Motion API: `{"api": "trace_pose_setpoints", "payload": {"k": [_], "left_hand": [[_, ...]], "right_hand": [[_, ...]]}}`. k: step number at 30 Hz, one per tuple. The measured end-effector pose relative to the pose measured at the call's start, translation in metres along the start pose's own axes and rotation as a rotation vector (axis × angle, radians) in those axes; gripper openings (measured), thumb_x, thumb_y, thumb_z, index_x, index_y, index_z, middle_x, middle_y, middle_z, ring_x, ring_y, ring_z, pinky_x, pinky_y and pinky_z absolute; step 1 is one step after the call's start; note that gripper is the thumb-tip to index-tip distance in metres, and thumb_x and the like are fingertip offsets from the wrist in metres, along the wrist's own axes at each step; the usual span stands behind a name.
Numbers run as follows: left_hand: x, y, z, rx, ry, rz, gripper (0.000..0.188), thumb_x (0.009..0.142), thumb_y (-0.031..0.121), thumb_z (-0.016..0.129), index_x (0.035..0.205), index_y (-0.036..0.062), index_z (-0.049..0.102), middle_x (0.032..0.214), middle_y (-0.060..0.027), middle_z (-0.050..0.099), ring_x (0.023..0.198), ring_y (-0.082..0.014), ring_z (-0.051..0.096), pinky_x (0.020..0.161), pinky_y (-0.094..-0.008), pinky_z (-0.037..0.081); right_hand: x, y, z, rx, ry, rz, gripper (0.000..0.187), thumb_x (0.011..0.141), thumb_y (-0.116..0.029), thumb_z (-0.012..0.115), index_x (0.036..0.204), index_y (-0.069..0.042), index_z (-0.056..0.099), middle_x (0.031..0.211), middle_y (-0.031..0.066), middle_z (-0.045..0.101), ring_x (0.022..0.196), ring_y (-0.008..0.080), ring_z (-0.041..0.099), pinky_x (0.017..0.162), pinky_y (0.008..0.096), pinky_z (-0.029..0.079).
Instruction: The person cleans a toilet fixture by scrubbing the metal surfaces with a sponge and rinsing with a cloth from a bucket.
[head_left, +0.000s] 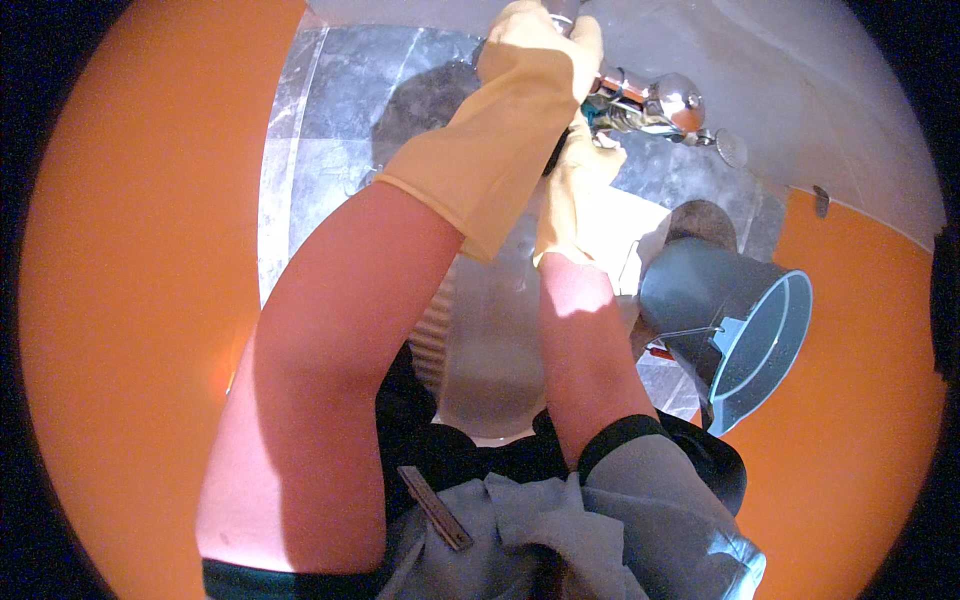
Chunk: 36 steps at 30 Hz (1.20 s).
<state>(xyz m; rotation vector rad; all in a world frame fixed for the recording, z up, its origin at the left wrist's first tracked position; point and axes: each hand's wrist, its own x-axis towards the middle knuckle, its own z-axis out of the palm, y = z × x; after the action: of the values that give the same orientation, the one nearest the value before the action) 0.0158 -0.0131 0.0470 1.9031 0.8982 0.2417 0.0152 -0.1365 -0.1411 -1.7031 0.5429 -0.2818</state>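
My left hand (535, 45), in a yellow rubber glove, is closed round a chrome pipe (563, 12) at the top of the view. Below and to its right is my right hand (588, 155), gloved the same way. Its fingers look curled, but the left glove partly covers them, and what they grip cannot be made out. A dark edge shows between the two gloves. Just right of my hands sits a chrome drain fitting with a rounded trap (678, 103). Thinner metal parts (640, 122) run beneath it.
A grey-blue bucket (665, 285) with a wire handle lies tilted at the right, its mouth facing right. Grey tiles (330, 110) cover the middle surface, with orange surfaces (140, 300) on both sides. A pale smooth wall (800, 120) curves along the upper right.
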Motion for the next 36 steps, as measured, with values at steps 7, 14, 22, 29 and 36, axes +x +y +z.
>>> {"api": "trace_pose_setpoints", "payload": {"k": [7,14,22,29,36], "left_hand": [[-0.006,0.002,-0.005,-0.034,0.079,0.061,0.039,0.088,0.038,0.071,0.102,0.0020,0.072,0.098,-0.0236,0.074,0.098,-0.0420,0.071,0.088,-0.0488,0.055],[-0.007,0.003,-0.006,-0.066,0.077,0.062,0.038,0.088,0.038,0.071,0.100,0.0020,0.073,0.098,-0.0237,0.074,0.098,-0.0422,0.071,0.088,-0.0489,0.055],[0.010,-0.008,0.005,-0.047,0.003,0.104,0.039,0.087,0.038,0.072,0.105,0.0039,0.075,0.099,-0.0249,0.075,0.097,-0.0411,0.073,0.092,-0.0476,0.056],[0.015,-0.013,0.007,0.142,0.158,0.202,0.057,0.081,0.048,0.068,0.104,-0.0038,0.074,0.106,-0.0276,0.074,0.107,-0.0428,0.071,0.100,-0.0462,0.052],[0.003,-0.005,-0.004,0.022,-0.037,0.159,0.040,0.087,0.040,0.070,0.092,0.0008,0.074,0.080,-0.0103,0.071,0.077,-0.0189,0.065,0.074,-0.0355,0.050]], "right_hand": [[0.035,0.037,-0.035,-0.203,-0.220,-0.500,0.051,0.079,-0.016,0.090,0.118,0.000,0.062,0.106,0.0151,0.071,0.093,0.0227,0.070,0.085,0.0348,0.057],[0.043,0.000,-0.083,0.422,-0.062,0.353,0.003,0.100,-0.006,0.066,0.101,-0.009,0.065,0.094,0.0066,0.066,0.074,0.0161,0.061,0.066,0.0296,0.054],[0.000,-0.061,-0.051,1.306,-0.425,0.813,0.039,0.111,-0.037,0.050,0.128,-0.004,0.061,0.115,0.0093,0.074,0.103,0.0229,0.072,0.089,0.0380,0.063],[0.004,-0.007,-0.039,-0.115,-0.546,0.215,0.041,0.105,-0.034,0.054,0.133,-0.005,0.058,0.125,0.0205,0.071,0.116,0.0389,0.068,0.101,0.0487,0.054],[-0.020,-0.087,-0.104,-0.708,-0.928,0.059,0.052,0.095,-0.047,0.054,0.129,-0.007,0.059,0.119,0.0280,0.069,0.113,0.0460,0.066,0.099,0.0526,0.051]]}}
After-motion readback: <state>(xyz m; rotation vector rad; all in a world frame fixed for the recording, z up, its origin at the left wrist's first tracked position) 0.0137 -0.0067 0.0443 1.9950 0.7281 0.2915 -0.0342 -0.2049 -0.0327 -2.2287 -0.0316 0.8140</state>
